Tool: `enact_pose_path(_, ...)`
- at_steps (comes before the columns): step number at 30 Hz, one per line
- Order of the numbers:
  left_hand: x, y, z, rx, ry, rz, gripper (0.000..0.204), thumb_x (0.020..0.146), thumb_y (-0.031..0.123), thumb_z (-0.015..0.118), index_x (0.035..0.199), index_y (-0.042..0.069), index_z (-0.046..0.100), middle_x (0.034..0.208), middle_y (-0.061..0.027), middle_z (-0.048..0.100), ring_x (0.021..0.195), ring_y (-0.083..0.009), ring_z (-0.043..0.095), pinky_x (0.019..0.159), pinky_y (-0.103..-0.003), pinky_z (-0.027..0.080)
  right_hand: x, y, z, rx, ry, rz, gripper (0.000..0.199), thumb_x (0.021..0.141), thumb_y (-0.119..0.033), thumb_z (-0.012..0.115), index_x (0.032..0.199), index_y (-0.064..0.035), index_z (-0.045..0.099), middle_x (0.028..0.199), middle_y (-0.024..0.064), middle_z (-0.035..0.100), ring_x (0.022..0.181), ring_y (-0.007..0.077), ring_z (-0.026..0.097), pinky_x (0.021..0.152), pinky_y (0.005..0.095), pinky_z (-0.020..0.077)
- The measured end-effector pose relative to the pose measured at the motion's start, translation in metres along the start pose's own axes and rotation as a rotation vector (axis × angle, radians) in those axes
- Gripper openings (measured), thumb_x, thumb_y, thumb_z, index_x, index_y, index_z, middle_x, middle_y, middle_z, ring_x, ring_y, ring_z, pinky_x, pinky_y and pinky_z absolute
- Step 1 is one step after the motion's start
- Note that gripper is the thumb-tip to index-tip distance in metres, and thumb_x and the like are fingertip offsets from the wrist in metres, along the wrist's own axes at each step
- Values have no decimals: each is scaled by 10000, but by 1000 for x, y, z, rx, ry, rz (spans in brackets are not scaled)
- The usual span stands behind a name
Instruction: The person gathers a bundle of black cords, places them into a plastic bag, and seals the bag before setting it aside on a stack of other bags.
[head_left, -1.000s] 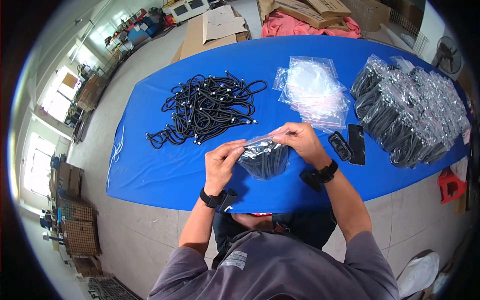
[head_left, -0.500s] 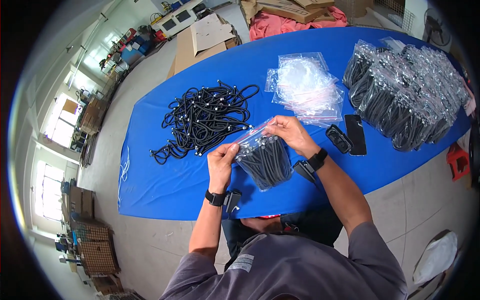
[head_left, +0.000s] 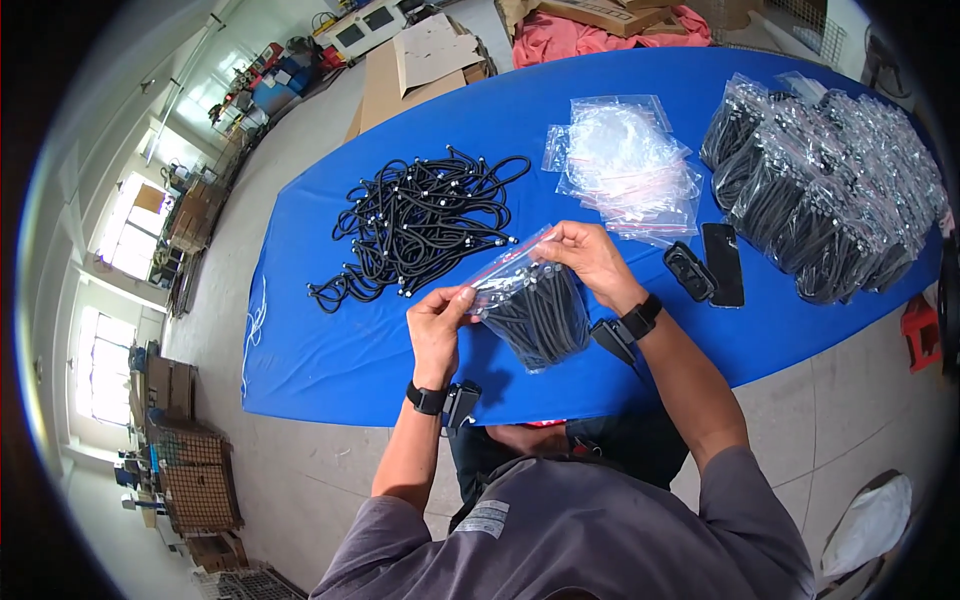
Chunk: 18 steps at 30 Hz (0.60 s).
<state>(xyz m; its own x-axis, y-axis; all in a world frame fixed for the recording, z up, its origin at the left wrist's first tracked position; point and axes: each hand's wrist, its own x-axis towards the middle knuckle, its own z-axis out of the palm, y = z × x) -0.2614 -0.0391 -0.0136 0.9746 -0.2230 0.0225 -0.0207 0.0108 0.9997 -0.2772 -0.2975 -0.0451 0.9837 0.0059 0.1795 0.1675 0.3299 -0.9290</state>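
Observation:
A clear zip bag full of black elastic cords with pale metallic ends hangs between my hands, above the near part of the table. My left hand pinches one end of its top edge, thumb on the red seal strip. At the other end of that edge, my right hand grips the plastic between thumb and fingers. Each wrist wears a black strap with a small dark device. Beyond my left hand lies a loose heap of black elastic cords. Flat empty zip bags are piled beyond my right hand.
The blue-covered table carries a big stack of filled bags at the far right. A black phone and a dark oval case lie between that stack and my right hand. Flattened cardboard stands behind the table.
Both hands still hold the bag by its top edge. They have spread slightly further apart, stretching that edge. The whole view has shifted a little.

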Motion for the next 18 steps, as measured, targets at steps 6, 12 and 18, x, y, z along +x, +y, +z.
enact_pose_path(6, 0, -1, -7, 70, 16, 52, 176, 954, 123, 715, 1017, -42, 725, 898, -94, 744, 794, -157, 719, 654, -267, 569, -2, -2, 5, 41, -34, -38, 128, 1000, -119, 653, 1007, 7, 679, 993, 66, 724, 932, 98, 665, 862, 264, 534)
enact_pose_path(12, 14, -4, -10, 37, 2, 7, 195, 962, 142, 710, 1009, -48, 721, 907, -90, 739, 783, -148, 710, 647, -267, 567, 20, 0, 0, -13, -2, 104, 156, 1002, -180, 658, 967, -32, 696, 958, 39, 727, 877, 77, 651, 741, 229, 494)
enact_pose_path(18, 29, -14, -22, 5, 26, 6, 200, 962, 149, 715, 1009, -45, 721, 914, -74, 729, 734, -126, 673, 655, -272, 565, 33, -1, 6, -35, -4, 159, 209, 969, -210, 709, 921, -7, 717, 906, 53, 731, 840, 83, 653, 714, 238, 501)
